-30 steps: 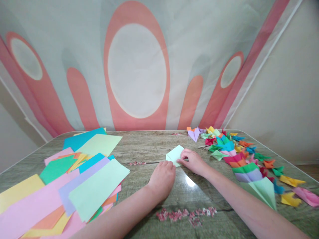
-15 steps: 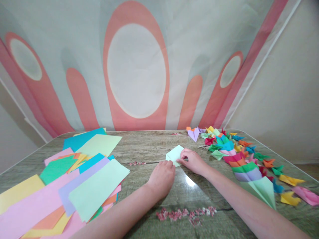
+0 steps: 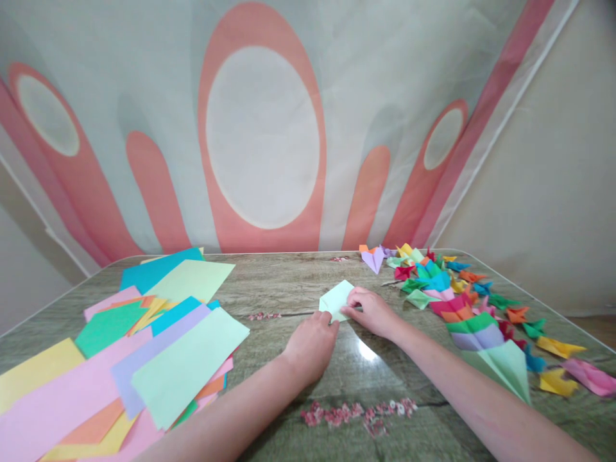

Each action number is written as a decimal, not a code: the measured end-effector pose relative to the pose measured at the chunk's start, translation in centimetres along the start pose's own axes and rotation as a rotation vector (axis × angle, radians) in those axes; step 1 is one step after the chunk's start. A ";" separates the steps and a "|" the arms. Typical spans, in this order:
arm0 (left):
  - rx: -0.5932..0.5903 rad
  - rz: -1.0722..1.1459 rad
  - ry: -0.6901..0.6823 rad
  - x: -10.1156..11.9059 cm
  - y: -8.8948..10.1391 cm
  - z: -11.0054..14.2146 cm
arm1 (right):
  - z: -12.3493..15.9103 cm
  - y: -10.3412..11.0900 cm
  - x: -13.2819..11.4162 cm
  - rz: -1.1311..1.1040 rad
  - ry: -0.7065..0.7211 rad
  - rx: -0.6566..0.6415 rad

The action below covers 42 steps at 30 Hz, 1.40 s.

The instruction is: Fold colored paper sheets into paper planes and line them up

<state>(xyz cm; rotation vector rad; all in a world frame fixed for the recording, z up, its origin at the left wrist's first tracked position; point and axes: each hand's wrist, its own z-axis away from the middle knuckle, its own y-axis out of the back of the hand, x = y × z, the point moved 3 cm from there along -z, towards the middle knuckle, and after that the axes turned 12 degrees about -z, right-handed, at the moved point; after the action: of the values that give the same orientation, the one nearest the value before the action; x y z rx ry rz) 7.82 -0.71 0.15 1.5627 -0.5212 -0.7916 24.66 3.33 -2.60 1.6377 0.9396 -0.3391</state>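
Note:
A small pale green folded paper (image 3: 336, 298) lies flat on the wood-grain table (image 3: 289, 282) near the middle. My left hand (image 3: 312, 343) rests knuckles-up at its near edge, fingers curled and pressing on the paper's corner. My right hand (image 3: 372, 311) lies on the paper's right edge, fingers together and pinching the fold. Both forearms reach in from the bottom of the view.
A loose spread of coloured paper sheets (image 3: 144, 346) covers the table's left side. Several folded paper figures (image 3: 452, 295) in mixed colours lie along the right side, with a pale green paper plane (image 3: 505, 366) nearest. A patterned cloth (image 3: 262, 128) hangs behind the table.
Almost nothing differs; my left hand has crept slightly toward the paper's corner while the right hand stays on the fold.

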 end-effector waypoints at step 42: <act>0.030 -0.006 -0.145 -1.5 0.5 -0.5 | 2.7 0.5 -3.2 0.012 0.410 -0.178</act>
<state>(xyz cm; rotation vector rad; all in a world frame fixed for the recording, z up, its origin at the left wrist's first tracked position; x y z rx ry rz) 7.25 0.58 0.94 1.5417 -0.6364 -0.9106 23.69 -0.45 -0.91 1.5744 1.2265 0.0946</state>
